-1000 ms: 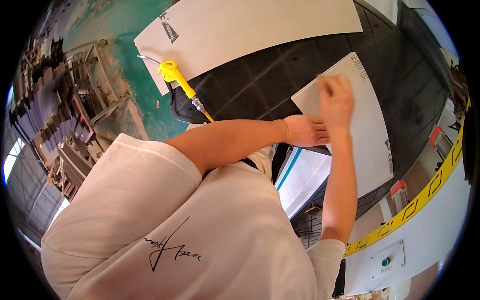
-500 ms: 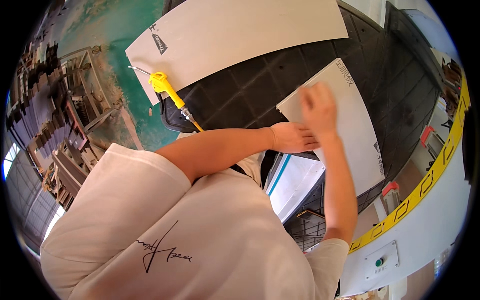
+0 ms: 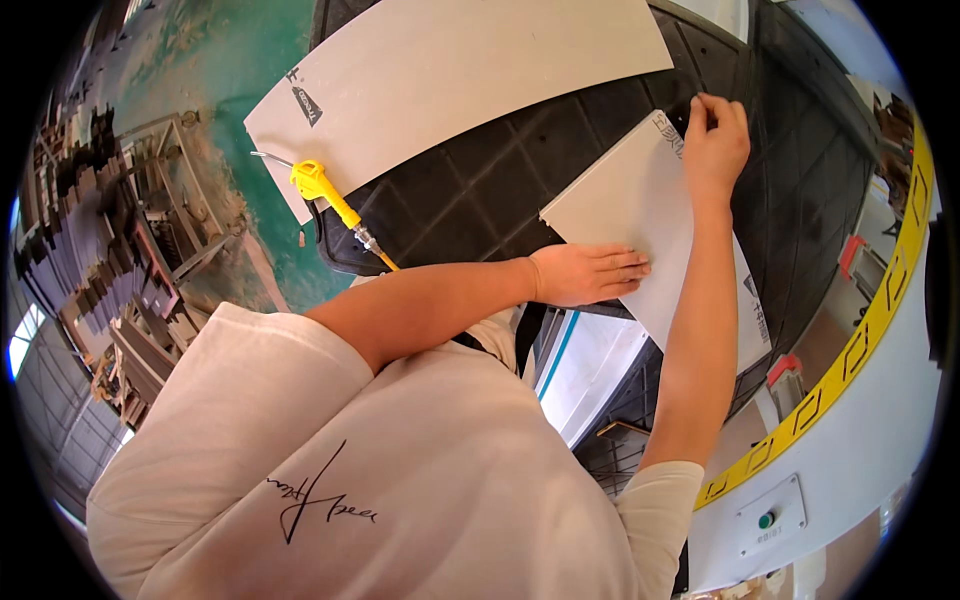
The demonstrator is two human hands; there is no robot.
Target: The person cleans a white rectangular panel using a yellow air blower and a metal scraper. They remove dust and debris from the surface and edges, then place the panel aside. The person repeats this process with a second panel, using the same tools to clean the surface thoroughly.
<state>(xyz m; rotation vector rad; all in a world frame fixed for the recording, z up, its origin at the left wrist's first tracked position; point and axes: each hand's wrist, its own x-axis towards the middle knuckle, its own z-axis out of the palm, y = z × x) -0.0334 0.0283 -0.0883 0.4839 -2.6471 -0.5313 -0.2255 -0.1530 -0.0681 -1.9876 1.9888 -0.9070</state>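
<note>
A pale flat board (image 3: pixel 640 200) with handwritten dark marks at its far corner and printed marks near its right end lies on the black work surface. My left hand (image 3: pixel 590 273) rests flat on the board's near left edge, palm down, fingers stretched out. Over the board's far right edge, by the handwriting, is my right hand (image 3: pixel 720 140). Its fingers are curled in a pinch; whatever they hold, if anything, is too small to name. Part of the board is hidden under my right forearm.
A larger pale panel (image 3: pixel 470 80) lies on the black grid-marked surface (image 3: pixel 450 190) at the far side. On its near left end sits a yellow air blow gun (image 3: pixel 325 190) with a hose. A white machine with a yellow strip (image 3: pixel 850 365) and green button (image 3: pixel 766 520) stands at right.
My right hand has moved away and to the right, from the board's middle to its far right edge. My left hand stays flat on the board. The whole view has shifted slightly.
</note>
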